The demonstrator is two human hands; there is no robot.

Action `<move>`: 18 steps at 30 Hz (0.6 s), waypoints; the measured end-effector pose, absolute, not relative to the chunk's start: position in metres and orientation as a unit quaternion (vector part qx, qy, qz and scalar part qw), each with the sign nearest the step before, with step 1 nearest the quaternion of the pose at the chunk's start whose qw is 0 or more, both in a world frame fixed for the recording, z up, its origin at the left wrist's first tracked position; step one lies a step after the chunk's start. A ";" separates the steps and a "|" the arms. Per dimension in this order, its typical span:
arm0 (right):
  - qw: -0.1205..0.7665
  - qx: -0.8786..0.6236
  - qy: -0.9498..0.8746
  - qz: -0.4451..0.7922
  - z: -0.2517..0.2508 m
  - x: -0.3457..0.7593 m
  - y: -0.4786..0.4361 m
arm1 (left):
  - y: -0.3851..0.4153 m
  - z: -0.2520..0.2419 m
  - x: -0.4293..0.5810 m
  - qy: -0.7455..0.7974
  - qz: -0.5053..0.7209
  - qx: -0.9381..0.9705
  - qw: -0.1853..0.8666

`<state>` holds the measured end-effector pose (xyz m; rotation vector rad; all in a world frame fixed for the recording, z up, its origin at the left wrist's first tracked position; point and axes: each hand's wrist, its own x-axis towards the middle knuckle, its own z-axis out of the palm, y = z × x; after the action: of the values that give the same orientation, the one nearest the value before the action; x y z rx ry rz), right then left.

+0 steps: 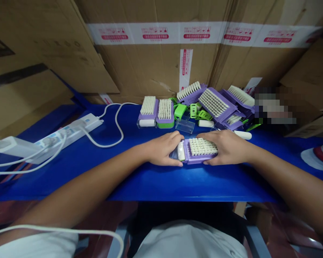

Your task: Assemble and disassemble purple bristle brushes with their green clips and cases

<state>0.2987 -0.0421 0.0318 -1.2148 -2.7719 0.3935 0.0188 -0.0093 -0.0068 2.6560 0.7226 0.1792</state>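
Observation:
A purple brush (200,150) with white bristles lies bristles-up on the blue table (177,182), near its front edge. My right hand (226,147) is wrapped round the brush's right end. My left hand (163,148) grips its left end, fingers closed on a clear cap (175,154) holding a white roller (181,151). Two finished brushes (156,111) stand side by side behind, one purple and one with a green base.
A heap of purple brushes (220,104), green parts (187,111), a clear cap (185,125) and white rollers (242,134) lies at the back right. A white power strip (70,132) with cables sits left. Cardboard boxes (156,61) wall the back.

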 end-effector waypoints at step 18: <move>0.031 -0.413 -0.903 0.115 0.032 0.296 -0.043 | -0.007 -0.006 0.017 0.255 0.049 0.947 0.187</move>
<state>0.2963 -0.0435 0.0324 -1.2738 -2.7815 0.3555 0.0169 -0.0072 -0.0056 2.6658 0.7191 0.1377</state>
